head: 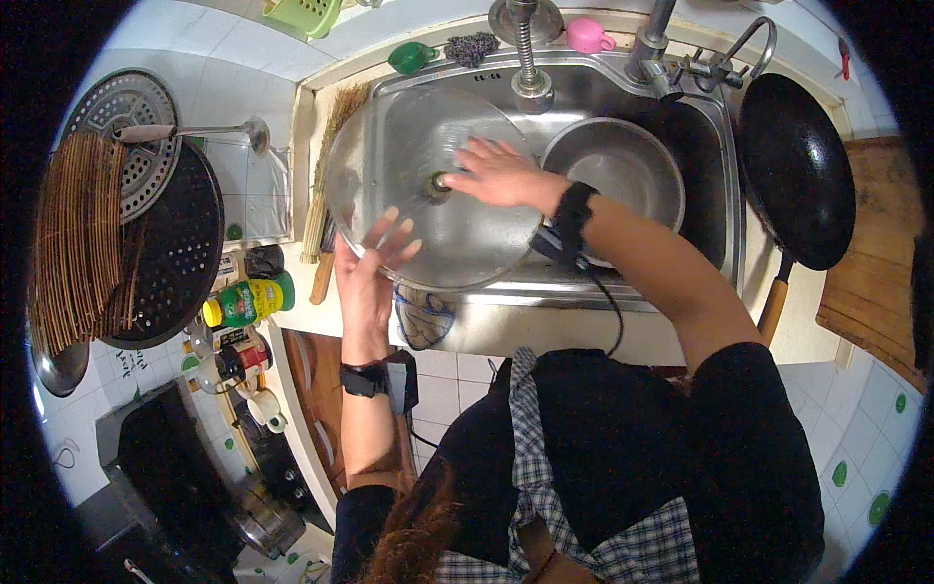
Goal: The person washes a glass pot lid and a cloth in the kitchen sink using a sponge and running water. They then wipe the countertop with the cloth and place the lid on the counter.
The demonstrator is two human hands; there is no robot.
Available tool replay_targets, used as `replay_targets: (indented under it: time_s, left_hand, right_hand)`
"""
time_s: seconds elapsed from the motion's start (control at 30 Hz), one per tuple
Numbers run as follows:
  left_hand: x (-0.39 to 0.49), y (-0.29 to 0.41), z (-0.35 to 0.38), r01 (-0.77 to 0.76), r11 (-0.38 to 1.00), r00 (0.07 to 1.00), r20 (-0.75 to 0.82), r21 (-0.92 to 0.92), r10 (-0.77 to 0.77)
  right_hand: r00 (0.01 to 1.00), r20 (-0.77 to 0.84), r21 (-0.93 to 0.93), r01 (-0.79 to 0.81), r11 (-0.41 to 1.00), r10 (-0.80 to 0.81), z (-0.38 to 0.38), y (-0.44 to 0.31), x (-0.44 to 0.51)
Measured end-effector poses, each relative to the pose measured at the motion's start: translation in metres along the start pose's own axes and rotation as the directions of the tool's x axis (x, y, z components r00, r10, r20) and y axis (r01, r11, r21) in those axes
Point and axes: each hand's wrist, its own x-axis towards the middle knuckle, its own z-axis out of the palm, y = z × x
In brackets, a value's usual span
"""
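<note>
A large round clear lid, apparently glass, is held over the left part of the stainless steel sink. My left hand grips its near left rim, with fingers seen through the clear material. Spread flat, my right hand lies at the lid's surface and holds nothing; its thumb is beside a small round fitting at the middle. Right of the lid, a round metal pot sits in the sink, partly hidden by my right wrist and forearm.
A flexible spout hangs over the sink's back. The black wok stands along the right edge, near a wooden board. To the left are a straw whisk and a wooden-handled tool. A cloth hangs at the front.
</note>
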Motion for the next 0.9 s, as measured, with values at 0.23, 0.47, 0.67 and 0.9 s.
replay_targets:
  time_s: [0.23,0.47,0.67,0.9]
  left_hand:
    - [0.013,-0.007,0.003,0.066,0.992,0.991,-0.109,-0.105,-0.078]
    - [0.016,-0.017,0.01,0.065,0.997,0.998,-0.014,0.035,-0.065]
    - [0.022,-0.028,0.011,0.08,0.987,0.986,-0.137,-0.141,-0.1]
    - [0.025,-0.029,0.015,0.1,0.981,0.972,-0.196,-0.165,-0.132]
  right_hand:
    - [0.936,0.276,-0.052,0.239,0.97,-0.216,0.02,0.004,-0.05]
    - [0.928,-0.023,0.217,0.367,0.904,-0.371,0.038,0.015,-0.008]
    - [0.869,-0.1,0.224,0.494,0.84,-0.484,0.081,-0.01,-0.091]
    - [0.958,0.031,-0.164,0.287,0.944,-0.286,0.025,0.038,-0.119]
